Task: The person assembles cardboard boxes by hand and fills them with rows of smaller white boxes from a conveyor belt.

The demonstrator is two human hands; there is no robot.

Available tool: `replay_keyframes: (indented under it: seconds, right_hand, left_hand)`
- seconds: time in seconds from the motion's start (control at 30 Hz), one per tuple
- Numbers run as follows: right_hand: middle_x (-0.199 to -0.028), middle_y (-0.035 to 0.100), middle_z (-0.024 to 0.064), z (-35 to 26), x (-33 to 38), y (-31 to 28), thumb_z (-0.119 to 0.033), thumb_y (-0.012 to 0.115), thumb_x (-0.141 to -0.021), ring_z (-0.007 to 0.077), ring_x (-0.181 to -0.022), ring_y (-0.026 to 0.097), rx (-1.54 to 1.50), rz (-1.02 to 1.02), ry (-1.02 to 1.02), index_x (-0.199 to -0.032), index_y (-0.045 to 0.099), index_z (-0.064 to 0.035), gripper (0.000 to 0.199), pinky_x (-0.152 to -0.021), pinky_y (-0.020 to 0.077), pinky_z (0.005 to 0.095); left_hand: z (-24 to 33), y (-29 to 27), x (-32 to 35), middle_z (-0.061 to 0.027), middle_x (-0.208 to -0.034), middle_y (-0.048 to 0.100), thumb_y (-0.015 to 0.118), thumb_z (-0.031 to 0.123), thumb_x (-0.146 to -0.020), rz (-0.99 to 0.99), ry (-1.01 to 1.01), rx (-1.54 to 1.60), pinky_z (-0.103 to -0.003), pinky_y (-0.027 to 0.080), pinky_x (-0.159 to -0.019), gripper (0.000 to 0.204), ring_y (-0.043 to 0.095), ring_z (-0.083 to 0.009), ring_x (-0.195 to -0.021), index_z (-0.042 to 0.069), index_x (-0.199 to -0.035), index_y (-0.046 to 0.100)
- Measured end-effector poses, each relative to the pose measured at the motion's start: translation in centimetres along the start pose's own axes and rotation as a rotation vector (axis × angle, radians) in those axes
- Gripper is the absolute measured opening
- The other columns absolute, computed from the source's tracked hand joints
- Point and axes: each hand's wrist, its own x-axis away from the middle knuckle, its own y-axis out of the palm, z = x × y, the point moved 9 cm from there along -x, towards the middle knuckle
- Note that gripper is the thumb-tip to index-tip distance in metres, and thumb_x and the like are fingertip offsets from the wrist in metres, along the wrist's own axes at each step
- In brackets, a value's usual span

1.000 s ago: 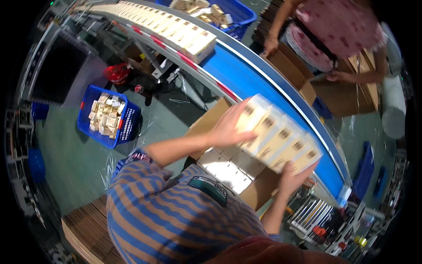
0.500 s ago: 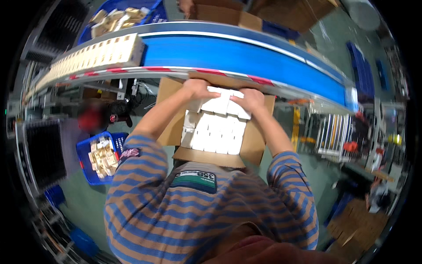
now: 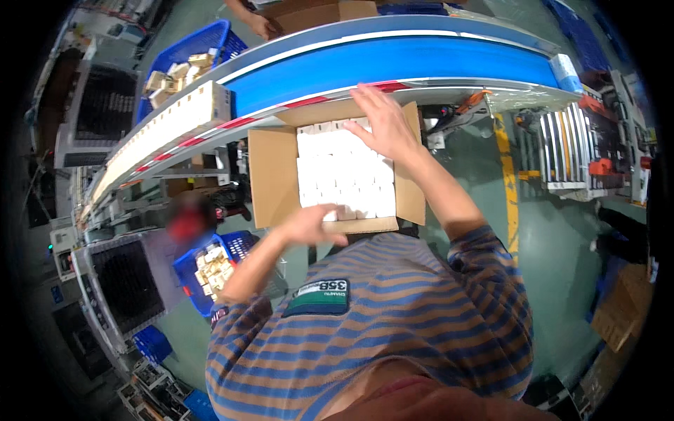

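Note:
An open cardboard carton [image 3: 275,168] stands in front of me with its flaps folded out. Rows of small white boxes [image 3: 344,168] fill it, packed side by side. My left hand [image 3: 309,224] is over the carton's near left edge, fingers apart, holding nothing. Above the far right part of the carton is my right hand [image 3: 386,126], its fingers stretched out and nothing in them. Whether either hand touches the carton cannot be told.
Beyond the carton runs a blue conveyor belt [image 3: 393,63], with a long row of white boxes [image 3: 210,104] at its left. Blue baskets [image 3: 226,42] of small boxes stand behind the belt and at left. A co-worker's hand [image 3: 263,27] shows at the top. A roller rack [image 3: 562,151] stands right.
Both hands have let go of the white boxes at the carton's far side. My left hand has come back to the near edge; the right has risen with fingers outstretched. The view has turned.

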Motion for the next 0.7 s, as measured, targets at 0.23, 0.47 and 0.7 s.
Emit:
replay_keyframes:
  seconds: [0.23,0.47,0.7]
  right_hand:
    - [-0.144,0.033,0.0151,-1.7,10.2,8.9,-0.032,0.058,-0.083,0.0285,-0.132,0.031,0.19,-0.508,0.148,-0.135,0.041,-0.0012,0.063,-0.105,0.0243,0.0538]
    - [-0.142,0.036,0.019,4.6,16.6,0.2,-0.036,0.059,-0.083,0.0334,-0.133,0.031,0.248,-0.081,0.357,-0.136,0.037,0.0034,0.069,-0.106,0.0206,0.0562]
    - [-0.149,0.014,0.0263,0.8,11.3,5.1,-0.036,0.055,-0.085,0.0407,-0.138,0.014,-0.266,0.095,0.278,-0.143,0.013,0.0053,0.083,-0.113,0.0136,0.0442]
  left_hand:
    - [-1.2,5.7,4.8,-0.0062,-0.073,0.057,0.062,0.015,-0.066,0.251,0.115,-0.56,-0.039,0.048,-0.061,0.015,0.059,-0.0241,-0.073,0.013,-0.081,0.064]
    - [-5.4,-0.1,-5.1,-0.0194,-0.146,0.028,0.06,0.07,-0.066,0.531,0.026,-0.608,-0.065,0.01,-0.104,0.102,0.024,-0.0375,-0.135,0.006,-0.14,0.033]
    - [-7.9,0.7,-4.4,-0.0224,-0.148,0.022,0.064,0.06,-0.069,0.689,-0.138,-0.546,-0.069,0.007,-0.102,0.096,0.018,-0.0386,-0.138,0.004,-0.14,0.032]
